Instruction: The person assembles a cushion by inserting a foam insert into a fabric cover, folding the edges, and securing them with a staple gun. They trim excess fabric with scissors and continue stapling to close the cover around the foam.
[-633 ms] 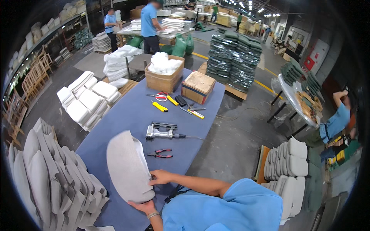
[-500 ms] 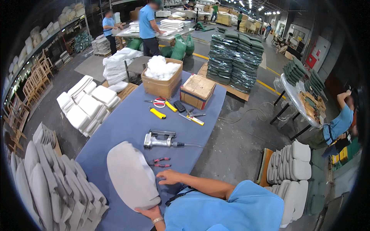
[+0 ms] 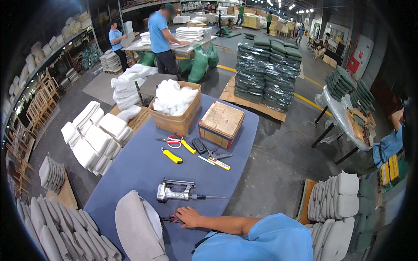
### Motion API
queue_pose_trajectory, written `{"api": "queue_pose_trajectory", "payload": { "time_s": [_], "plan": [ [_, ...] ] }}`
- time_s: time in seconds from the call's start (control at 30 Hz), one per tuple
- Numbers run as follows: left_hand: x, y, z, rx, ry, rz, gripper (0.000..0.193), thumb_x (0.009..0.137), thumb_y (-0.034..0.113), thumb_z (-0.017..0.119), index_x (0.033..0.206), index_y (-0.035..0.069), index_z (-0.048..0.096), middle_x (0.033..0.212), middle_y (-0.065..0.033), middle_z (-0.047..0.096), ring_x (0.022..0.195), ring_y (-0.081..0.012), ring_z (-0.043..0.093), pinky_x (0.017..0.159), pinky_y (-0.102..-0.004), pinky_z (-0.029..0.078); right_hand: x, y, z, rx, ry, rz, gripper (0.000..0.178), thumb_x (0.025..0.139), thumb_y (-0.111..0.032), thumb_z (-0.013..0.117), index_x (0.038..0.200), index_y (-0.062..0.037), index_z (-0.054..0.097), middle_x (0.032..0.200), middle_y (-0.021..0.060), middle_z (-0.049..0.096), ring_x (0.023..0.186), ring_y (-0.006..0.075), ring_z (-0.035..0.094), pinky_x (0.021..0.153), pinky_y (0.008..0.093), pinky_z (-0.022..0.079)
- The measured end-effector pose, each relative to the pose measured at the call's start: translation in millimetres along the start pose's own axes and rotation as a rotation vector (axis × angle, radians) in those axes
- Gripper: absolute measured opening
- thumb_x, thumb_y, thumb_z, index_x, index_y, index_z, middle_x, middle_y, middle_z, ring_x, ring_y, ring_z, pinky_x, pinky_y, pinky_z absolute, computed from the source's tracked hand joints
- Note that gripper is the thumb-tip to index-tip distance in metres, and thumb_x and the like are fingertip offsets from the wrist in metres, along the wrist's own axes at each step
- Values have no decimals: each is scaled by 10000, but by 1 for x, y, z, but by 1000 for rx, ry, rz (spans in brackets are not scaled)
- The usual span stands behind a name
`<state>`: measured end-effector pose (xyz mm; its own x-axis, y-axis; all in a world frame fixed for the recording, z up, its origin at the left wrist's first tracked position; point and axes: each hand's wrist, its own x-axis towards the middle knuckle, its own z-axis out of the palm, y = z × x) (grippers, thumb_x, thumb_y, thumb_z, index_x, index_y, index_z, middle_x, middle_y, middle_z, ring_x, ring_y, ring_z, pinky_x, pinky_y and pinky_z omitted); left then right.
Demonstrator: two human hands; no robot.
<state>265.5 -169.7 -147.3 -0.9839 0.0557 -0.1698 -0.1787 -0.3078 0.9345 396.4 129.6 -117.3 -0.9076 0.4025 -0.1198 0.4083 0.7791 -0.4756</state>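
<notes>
Bright ceiling lights [image 3: 300, 11] shine above a grey floor [image 3: 272, 178] (marked with yellow lines [image 3: 308, 101]).

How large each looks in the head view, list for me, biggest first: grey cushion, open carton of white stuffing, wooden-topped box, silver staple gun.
1. Grey cushion and open carton: too alike to rank; the cushion is nearer the camera.
2. Wooden-topped box.
3. Silver staple gun.
</notes>
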Motion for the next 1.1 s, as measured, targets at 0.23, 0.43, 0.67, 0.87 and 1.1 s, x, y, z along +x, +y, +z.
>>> {"api": "queue_pose_trajectory", "payload": {
  "time_s": [0.23, 0.43, 0.67, 0.87, 1.1],
  "plan": [
    [2, 19, 109, -38, -8, -214, 1169, 645, 216, 841, 1575, -74, 196, 1500, -314, 438, 1365, -463, 492, 1175, -590, 393, 30, 6, -13, 312, -63, 114, 558, 758, -378, 852, 1155, -35, 662, 1182, 165, 606, 1119, 352, 616, 880, 466, 535],
    [12, 19, 138, -51, -12, -308, 1123, 675, 248, 801, 1578, -55, 207, 1508, -295, 441, 1372, -451, 488, 1177, -584, 391, -6, 65, -84, 733, 298, 396, 510, 787, -480, 805, 1063, -55, 749, 994, 143, 682, 966, 301, 672, 848, 418, 540],
    [14, 15, 158, -66, -75, -378, 1071, 711, 286, 754, 1582, -32, 219, 1516, -272, 444, 1381, -437, 483, 1179, -577, 389, 4, 136, -103, 214, 545, 484, 540, 853, -454, 773, 1220, -63, 710, 1221, 180, 660, 1116, 359, 636, 964, 457, 515],
    [6, 13, 169, -82, -149, -427, 1028, 741, 319, 714, 1585, -13, 230, 1523, -252, 446, 1389, -424, 478, 1180, -570, 387, 33, 97, -72, 313, 410, 209, 472, 931, -377, 714, 1272, -51, 680, 1261, 169, 665, 1155, 352, 633, 1003, 451, 509],
    [-3, 12, 174, -77, -229, -456, 980, 776, 356, 667, 1589, 10, 243, 1532, -229, 449, 1398, -410, 473, 1182, -563, 385, 1, 28, -59, 473, -127, 172, 361, 951, -385, 683, 1164, -95, 713, 1043, 156, 743, 1018, 372, 695, 888, 499, 535]
  ]
}}
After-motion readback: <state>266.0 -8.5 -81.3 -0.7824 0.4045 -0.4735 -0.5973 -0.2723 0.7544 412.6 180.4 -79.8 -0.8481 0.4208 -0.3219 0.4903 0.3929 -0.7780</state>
